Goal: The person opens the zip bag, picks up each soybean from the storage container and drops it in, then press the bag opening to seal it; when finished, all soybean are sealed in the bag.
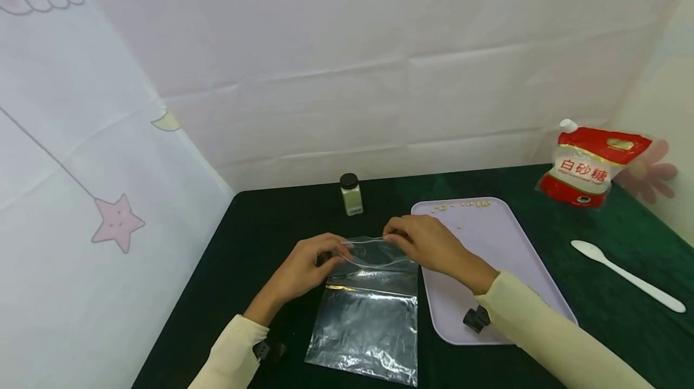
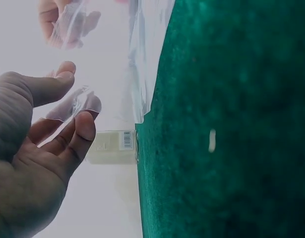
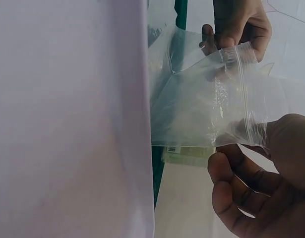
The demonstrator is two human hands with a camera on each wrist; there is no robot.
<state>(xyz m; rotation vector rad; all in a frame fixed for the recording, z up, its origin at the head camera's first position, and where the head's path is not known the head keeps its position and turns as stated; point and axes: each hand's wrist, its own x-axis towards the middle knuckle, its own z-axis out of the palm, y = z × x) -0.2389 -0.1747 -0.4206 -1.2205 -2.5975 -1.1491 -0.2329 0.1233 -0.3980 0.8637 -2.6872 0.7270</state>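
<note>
A clear zip-lock bag (image 1: pixel 365 326) hangs down over the dark green tabletop, its mouth spread apart at the top. My left hand (image 1: pixel 311 259) grips the left edge of the mouth, with the film between thumb and fingers in the left wrist view. At the opposite edge, my right hand (image 1: pixel 425 243) pinches the bag's corner. The zip strip (image 3: pixel 244 94) runs between both hands in the right wrist view. No contents can be made out inside the bag.
Right of the bag lies a lilac tray (image 1: pixel 504 244) with several small yellowish pieces (image 1: pixel 477 203) near its far edge. A black-capped jar (image 1: pixel 352 196) stands behind. Farther right are a red-and-white sugar pouch (image 1: pixel 591 166) and a white spoon (image 1: pixel 629 274).
</note>
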